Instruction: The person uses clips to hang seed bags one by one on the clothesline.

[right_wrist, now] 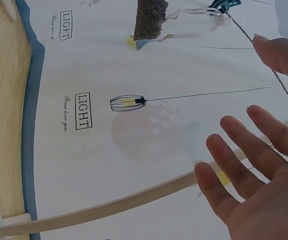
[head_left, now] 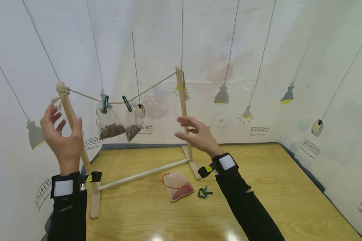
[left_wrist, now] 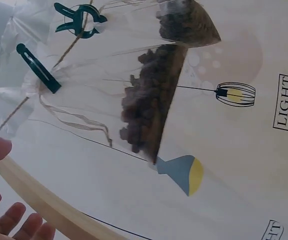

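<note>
"Head view: where are the hands?"

"Both are raised above the worktop (head_left: 289, 187). The left hand (head_left: 64, 144) is beside the left post (head_left: 67, 107), fingers parted and gently bent, gripping nothing that I can see; whether a fingertip touches the rope (head_left: 155, 86) tied there, I cannot tell. The right hand (head_left: 200, 135) is in front of the right post (head_left: 181, 93), its fingers relaxed, thumb apart, holding nothing."

"What is between them?"

"The rope sags from post to post. On it hang a left bag (head_left: 111, 130) and a right bag (head_left: 133, 130), both clear, with dark brown pieces at the bottom. A dark green clip (head_left: 105, 104) fastens the left one, and a matching clip (head_left: 127, 103) the right."

"And below?"

"A white rod (head_left: 141, 174) joins the posts' feet. Nearby lie a pale pouch (head_left: 178, 187) with a red drawstring and, just beside it, a loose green clip (head_left: 203, 192)."
</note>
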Demonstrator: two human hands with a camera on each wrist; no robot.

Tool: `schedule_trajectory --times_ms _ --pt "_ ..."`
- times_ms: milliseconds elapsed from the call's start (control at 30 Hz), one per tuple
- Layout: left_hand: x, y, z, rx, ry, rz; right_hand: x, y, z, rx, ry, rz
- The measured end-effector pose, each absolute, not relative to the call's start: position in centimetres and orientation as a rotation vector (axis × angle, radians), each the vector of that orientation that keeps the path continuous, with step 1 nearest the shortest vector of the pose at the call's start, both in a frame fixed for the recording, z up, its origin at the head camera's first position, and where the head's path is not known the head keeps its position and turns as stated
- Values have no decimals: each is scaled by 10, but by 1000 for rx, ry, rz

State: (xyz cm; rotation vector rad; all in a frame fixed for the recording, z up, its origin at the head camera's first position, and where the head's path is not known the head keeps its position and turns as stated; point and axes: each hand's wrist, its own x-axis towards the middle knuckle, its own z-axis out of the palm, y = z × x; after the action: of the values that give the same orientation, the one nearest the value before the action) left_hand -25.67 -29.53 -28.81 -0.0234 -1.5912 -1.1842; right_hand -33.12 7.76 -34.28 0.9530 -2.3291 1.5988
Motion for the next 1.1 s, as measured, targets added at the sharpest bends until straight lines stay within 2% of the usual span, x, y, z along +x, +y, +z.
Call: schedule_trajectory --times_ms 167,400,1100 --pt "-272 -310 -313 59 -1626 -1193 -325 92 -351 917 -2342 1582" --pt "-276 -319 -331 30 -1638 -1154 -315 107 -366 859 -2331 1619" --pt "-275 -308 -312 24 -1560 -1165 -302 162 -438 696 -2581 1449"
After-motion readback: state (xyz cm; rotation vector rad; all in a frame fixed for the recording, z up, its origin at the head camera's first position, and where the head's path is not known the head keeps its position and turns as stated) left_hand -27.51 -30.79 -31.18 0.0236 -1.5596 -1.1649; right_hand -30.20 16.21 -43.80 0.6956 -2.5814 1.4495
